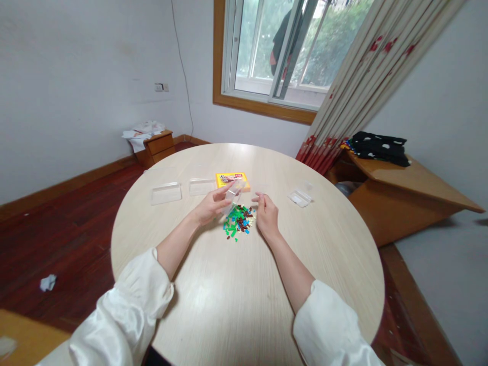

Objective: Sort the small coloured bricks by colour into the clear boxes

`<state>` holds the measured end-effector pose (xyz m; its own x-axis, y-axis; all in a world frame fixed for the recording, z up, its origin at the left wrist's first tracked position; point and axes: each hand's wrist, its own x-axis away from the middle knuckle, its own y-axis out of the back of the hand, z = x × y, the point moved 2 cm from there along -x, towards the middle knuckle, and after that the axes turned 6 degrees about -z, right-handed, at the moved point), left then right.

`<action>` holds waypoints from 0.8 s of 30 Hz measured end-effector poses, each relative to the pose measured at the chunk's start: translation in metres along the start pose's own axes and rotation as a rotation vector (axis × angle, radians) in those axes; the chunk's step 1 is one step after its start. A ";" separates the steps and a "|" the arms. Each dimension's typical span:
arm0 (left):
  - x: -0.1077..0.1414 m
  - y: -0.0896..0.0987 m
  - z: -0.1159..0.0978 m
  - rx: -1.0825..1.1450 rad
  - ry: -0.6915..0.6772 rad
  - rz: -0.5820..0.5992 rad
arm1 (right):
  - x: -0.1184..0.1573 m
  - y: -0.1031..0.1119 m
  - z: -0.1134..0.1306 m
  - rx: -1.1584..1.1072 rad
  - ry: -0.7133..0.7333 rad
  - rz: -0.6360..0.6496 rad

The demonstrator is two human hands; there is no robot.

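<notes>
While 2 clear trays (166,194) sat left & far on the table (217,300), the L hand (209,207) gripped a clear box (237,190), tilted by the far side of the brick pile (237,222), mid table. Best way, prob., was box low & steady, so it didn't bump the pile. Just right of that, the R hand (267,216) had curled fingers; couldn't tell if they held anything.

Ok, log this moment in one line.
left hand: holding clear container by bricks | right hand: beside bricks, grasp unclear | yellow box: beyond bricks, on table
</notes>
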<state>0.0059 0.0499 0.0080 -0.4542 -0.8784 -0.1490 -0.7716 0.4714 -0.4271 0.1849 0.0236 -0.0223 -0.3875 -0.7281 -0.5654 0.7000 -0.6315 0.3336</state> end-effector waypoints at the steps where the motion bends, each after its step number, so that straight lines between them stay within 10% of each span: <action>1: -0.001 0.003 0.000 0.039 0.002 -0.034 | 0.001 0.000 0.002 -0.003 0.019 0.013; 24: -0.007 0.009 -0.001 0.311 0.016 -0.207 | 0.006 0.000 0.012 -0.065 0.025 0.127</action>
<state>0.0016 0.0599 0.0063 -0.3117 -0.9500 -0.0184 -0.6767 0.2355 -0.6976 0.1759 0.0161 -0.0168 -0.2786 -0.7940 -0.5403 0.7802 -0.5152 0.3548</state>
